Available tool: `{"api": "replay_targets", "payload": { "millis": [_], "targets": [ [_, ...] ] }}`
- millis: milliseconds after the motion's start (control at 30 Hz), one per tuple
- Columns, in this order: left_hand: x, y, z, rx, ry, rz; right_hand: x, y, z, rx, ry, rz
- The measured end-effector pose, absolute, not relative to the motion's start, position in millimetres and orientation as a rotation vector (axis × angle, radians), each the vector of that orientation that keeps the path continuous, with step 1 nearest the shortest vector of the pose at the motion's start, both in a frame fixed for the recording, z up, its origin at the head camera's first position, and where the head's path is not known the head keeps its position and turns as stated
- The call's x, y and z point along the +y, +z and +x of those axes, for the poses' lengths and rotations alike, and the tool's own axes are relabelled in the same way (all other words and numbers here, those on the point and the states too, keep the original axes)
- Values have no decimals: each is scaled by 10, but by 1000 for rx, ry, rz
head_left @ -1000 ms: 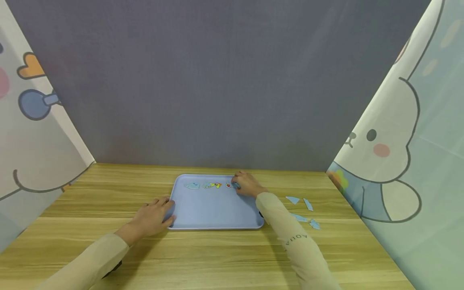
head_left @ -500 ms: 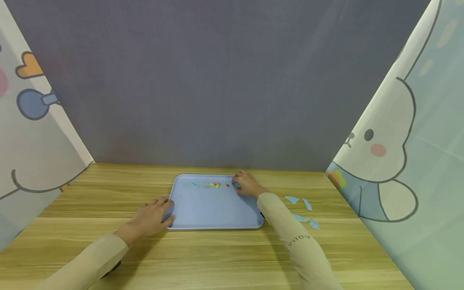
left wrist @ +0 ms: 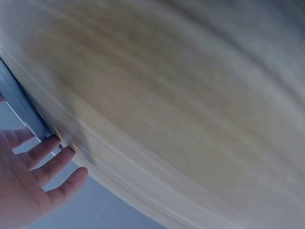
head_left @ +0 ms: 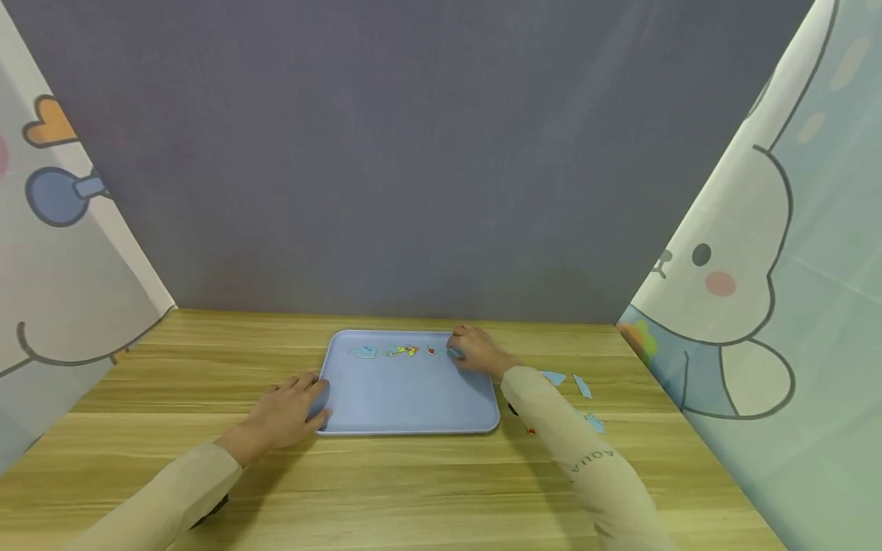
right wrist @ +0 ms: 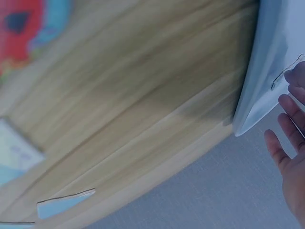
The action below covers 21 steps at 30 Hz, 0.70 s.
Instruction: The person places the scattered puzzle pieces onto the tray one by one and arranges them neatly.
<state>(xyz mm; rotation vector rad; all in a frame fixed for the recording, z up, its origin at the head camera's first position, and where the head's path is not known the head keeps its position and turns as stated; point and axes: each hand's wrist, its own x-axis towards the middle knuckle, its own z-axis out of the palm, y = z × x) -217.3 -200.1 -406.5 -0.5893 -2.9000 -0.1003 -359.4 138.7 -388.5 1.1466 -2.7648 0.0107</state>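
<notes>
A pale lavender-blue tray [head_left: 406, 405] lies on the table. Along its far side sit a light-blue puzzle piece [head_left: 363, 352], a yellow-and-blue one [head_left: 402, 351], and at the right a piece with a red spot [head_left: 432, 350]. My right hand [head_left: 478, 352] is over the tray's far right corner, fingertips right at this last piece. Its fingers look fairly straight in the right wrist view, where the piece's edge [right wrist: 279, 80] shows by the fingertips. My left hand [head_left: 289, 412] rests on the tray's left rim with relaxed, spread fingers [left wrist: 55, 164].
Several light-blue pieces lie on the wooden table right of the tray, among them a narrow one [head_left: 582, 386] and a jagged one [head_left: 595, 422]. The right sleeve [head_left: 586, 451] partly covers others. A grey wall [head_left: 413, 168] stands behind the table.
My right hand has shifted slightly right, so more of the piece by its fingertips shows. The right sleeve moved right too, uncovering a red bit of another piece on the table. My left hand stays put.
</notes>
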Motion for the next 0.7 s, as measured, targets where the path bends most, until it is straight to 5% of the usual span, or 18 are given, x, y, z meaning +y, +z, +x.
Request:
{"api": "replay_targets", "payload": {
  "millis": [700],
  "targets": [
    [-2024, -4078, -2210, -2902, -100, -587, 1793, -3870, -3323, -2756, 39, 1148]
  ]
}}
